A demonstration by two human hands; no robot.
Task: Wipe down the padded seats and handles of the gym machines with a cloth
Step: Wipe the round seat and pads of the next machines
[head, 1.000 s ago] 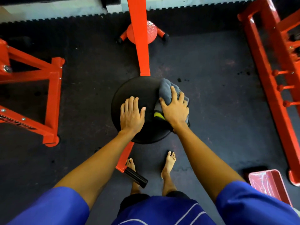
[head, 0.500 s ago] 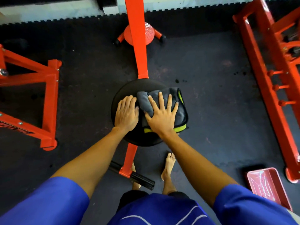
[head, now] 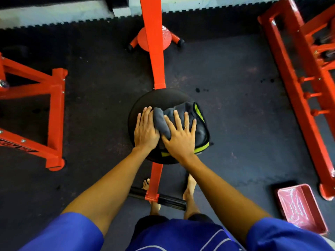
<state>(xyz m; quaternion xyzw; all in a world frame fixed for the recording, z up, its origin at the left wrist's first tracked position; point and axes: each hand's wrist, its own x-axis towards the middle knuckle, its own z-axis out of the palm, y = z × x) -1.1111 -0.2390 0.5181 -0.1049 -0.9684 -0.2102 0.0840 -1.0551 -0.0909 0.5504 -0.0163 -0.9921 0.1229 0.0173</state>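
Observation:
A round black padded seat (head: 159, 100) sits on an orange machine beam (head: 153, 42) in the middle of the view. A grey cloth with a yellow-green edge (head: 197, 122) lies bunched on the seat's right half. My right hand (head: 180, 136) presses flat on the cloth with fingers spread. My left hand (head: 146, 130) rests flat on the seat's left part, fingers straight, touching the cloth's left fold. Part of the cloth is hidden under my right palm.
Orange machine frames stand at the left (head: 54, 113) and right (head: 297, 95). A red plastic tray (head: 301, 207) lies on the black rubber floor at lower right. A black foot bar (head: 168, 201) crosses the beam by my bare feet (head: 189, 187).
My right hand has slid the cloth from the seat's right edge toward its middle, spreading it out. My left hand has stayed flat on the seat, and the cloth now touches it.

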